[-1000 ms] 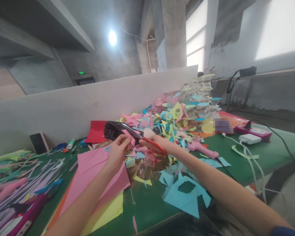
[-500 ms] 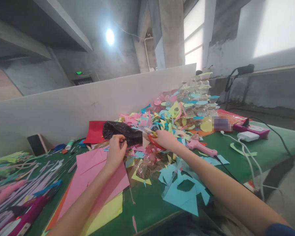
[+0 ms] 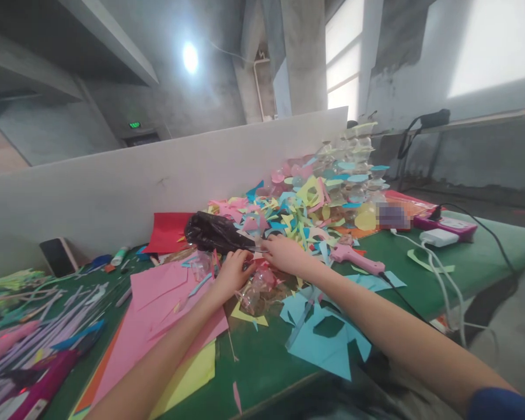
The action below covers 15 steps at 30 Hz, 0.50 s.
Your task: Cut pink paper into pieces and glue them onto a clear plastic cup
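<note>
A crumpled black plastic bag lies in front of both hands, its narrow end drawn out to the right. My left hand has its fingers curled at the lower edge of that end. Close on its right, my right hand pinches the tip of the bag, palm down. Clear plastic cups with pink in them lie just below the hands. Pink paper sheets lie under and left of my left forearm. A cut blue sheet with holes lies below my right forearm.
A heap of coloured paper scraps and stacked clear cups rises behind the hands. A pink glue gun with its cord lies at right, near a white adapter and power strip. Pipe cleaners and a phone are at left.
My left hand has moved right and down along the bag's end. The scissors with red handles in my right hand no longer show, and that hand is now at the bag's tip.
</note>
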Motion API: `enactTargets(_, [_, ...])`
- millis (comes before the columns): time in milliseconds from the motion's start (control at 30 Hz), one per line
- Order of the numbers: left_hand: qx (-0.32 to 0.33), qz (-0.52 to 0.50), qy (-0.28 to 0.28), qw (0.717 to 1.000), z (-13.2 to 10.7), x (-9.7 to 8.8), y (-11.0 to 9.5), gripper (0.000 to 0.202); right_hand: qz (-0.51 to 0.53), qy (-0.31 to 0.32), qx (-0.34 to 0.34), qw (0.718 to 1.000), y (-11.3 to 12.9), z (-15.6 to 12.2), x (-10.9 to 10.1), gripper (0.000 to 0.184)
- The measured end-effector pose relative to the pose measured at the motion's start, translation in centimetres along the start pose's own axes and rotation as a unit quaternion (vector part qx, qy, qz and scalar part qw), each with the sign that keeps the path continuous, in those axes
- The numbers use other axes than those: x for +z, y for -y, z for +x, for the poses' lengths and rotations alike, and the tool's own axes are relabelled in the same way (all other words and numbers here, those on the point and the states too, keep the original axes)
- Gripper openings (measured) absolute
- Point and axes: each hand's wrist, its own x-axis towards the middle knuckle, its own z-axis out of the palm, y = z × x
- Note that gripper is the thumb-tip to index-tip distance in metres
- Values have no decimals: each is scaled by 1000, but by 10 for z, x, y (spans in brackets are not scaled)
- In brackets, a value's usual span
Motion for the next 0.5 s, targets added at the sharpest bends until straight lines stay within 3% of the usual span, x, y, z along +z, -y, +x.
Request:
enactTargets(167, [-6,-45,-12,999,2,-1,-4,18,4,22,-60,998,-3,-1,11,32])
enactTargets(300, [8,-83,-15,996,3,1,-6,22,-9,14,-57,998,-5,1,14,36])
enactTargets(500, [25,-69,8,997,3,-3,-11,23,-4,-2,-43,999,-6,6,19,24])
